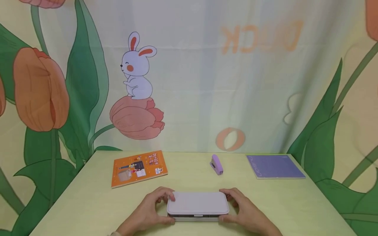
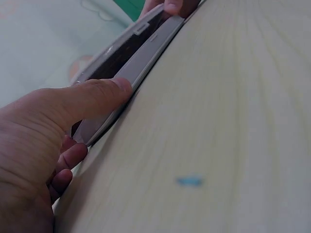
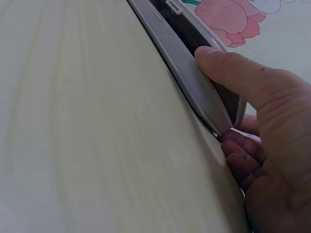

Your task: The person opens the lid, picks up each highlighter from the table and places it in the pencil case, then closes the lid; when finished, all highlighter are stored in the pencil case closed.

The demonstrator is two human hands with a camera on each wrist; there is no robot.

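Note:
A pale, flat pencil case [image 1: 198, 202] lies on the table near its front. A dark gap shows between its lid and base along the front, with a small latch tab in the middle. My left hand [image 1: 149, 209] grips the left end, thumb on the front corner and a fingertip on the lid's far corner. At the other end my right hand [image 1: 245, 209] holds the case likewise, thumb at the front and fingers toward the back. In the left wrist view the thumb [image 2: 99, 97] presses the base's front; the right thumb [image 3: 228, 68] lies across the dark gap.
Behind the case, an orange booklet [image 1: 138, 168] lies at the left, a purple stapler [image 1: 217, 164] near the middle, and a blue-violet notebook [image 1: 276, 166] at the right. A printed curtain [image 1: 189, 82] hangs at the table's back. A small blue mark [image 2: 189, 181] shows on the tabletop.

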